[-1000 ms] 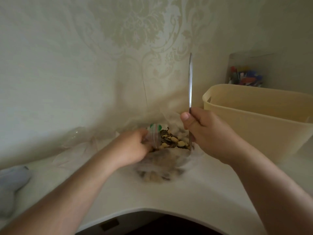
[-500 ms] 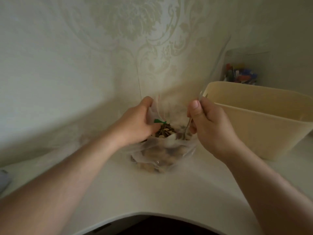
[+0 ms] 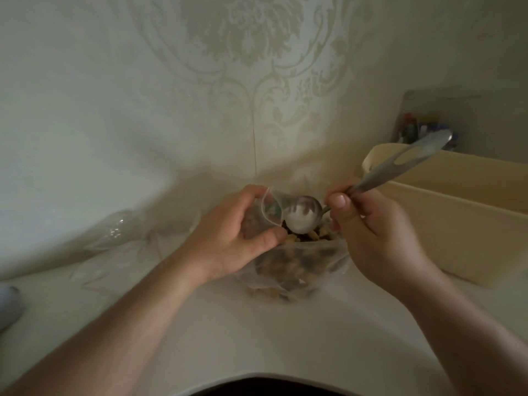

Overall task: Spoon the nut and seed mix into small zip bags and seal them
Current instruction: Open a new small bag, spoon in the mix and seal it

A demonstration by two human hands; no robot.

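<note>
A large clear bag of nut and seed mix sits on the white counter near the wall. My left hand holds a small clear zip bag by its open mouth, just above the big bag. My right hand grips the handle of a metal spoon. The spoon's bowl sits right at the mouth of the small bag and looks empty. Some mix shows through the small bag's wall, partly hidden by my fingers.
A cream plastic bin stands close on the right, with a clear container of coloured items behind it. Empty clear bags lie on the counter to the left. The patterned wall is just behind the bags. The counter's front edge curves near me.
The spoon, upright in the big bag a second ago, has come out and tipped over, its bowl now at the small bag's mouth. My left hand lifted the small bag and turned its opening toward the spoon.
</note>
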